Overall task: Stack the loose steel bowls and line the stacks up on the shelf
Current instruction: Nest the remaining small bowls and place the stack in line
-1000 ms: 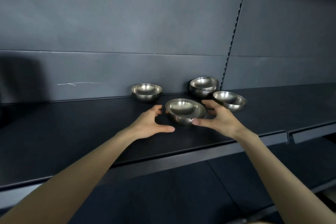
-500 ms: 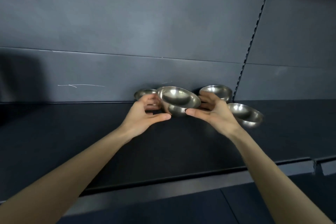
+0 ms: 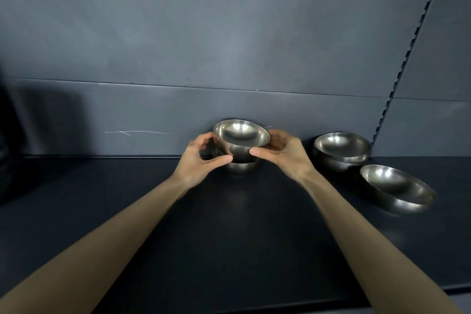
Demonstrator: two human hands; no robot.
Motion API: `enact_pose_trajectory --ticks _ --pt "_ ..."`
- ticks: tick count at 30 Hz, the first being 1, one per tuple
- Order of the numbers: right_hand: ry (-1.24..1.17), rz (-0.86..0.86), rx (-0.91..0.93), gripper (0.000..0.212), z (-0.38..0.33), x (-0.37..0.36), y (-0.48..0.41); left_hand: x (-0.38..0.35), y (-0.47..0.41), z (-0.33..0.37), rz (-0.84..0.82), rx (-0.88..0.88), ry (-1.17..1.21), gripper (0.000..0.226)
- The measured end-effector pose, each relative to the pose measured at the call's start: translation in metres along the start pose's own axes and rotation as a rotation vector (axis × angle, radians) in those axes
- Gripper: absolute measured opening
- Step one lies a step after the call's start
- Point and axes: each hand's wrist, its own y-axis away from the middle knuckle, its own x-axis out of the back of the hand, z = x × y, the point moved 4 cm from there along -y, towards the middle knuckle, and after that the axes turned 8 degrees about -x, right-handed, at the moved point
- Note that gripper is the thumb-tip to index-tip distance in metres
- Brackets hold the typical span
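A shop or stockroom, seen from the wearer's own head height — the setting is retail-style metal shelving. A deep, dark shelf [image 3: 229, 237] runs the full width of the view, backed by plain grey-blue back panels [image 3: 204, 33] joined along a horizontal seam. At the right, a slotted upright [image 3: 407, 58] — the notched steel strip that shelf brackets hook into — rises at a slant toward the top corner. The only goods on display are several identical steel bowls [image 3: 341, 145] set near the back panel. Lighting is dim and even, with a pale scratch [image 3: 137, 132] on the panel.
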Motion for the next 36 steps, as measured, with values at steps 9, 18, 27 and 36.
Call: enact_pose_trajectory --ticks 9,18,27,36 --pt "0.03 -0.033 -0.007 0.039 0.015 -0.007 0.0 -0.008 0.005 -0.017 -0.064 0.034 0.187 0.051" --pt "0.03 -0.049 -0.014 0.046 0.019 -0.01 0.002 -0.009 0.005 -0.016 -0.106 0.023 0.186 0.048" --pt "0.0 -0.061 -0.026 0.038 0.021 -0.011 0.005 -0.011 0.004 -0.022 -0.136 0.069 0.154 0.039" --pt "-0.041 0.048 -0.016 0.031 -0.008 0.018 0.019 -0.021 -0.005 0.009 -0.071 -0.025 0.223 0.034"
